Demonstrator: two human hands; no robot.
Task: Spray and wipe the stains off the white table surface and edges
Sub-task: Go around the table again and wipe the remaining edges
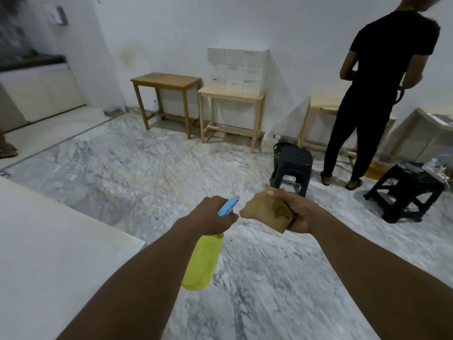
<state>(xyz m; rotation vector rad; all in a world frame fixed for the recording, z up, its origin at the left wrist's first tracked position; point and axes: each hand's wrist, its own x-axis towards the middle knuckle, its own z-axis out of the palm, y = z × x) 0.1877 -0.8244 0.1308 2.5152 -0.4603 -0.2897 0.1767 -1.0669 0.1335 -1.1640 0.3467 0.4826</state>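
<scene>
The white table (49,241) fills the lower left of the head view, its corner near my left forearm. My left hand (210,214) grips a spray bottle (203,261) with a yellow-green body and a blue trigger head with a pink nozzle, held over the marble floor to the right of the table. My right hand (296,212) is closed on a crumpled tan cloth (262,212), which nearly touches the nozzle. Both hands are out in front of me, off the table.
A person in black (375,99) stands at the right, back turned. Two black stools (291,165) (404,190) stand on the floor ahead. Wooden tables (166,82) (232,94) line the far wall, one carrying stacked white boxes (236,69).
</scene>
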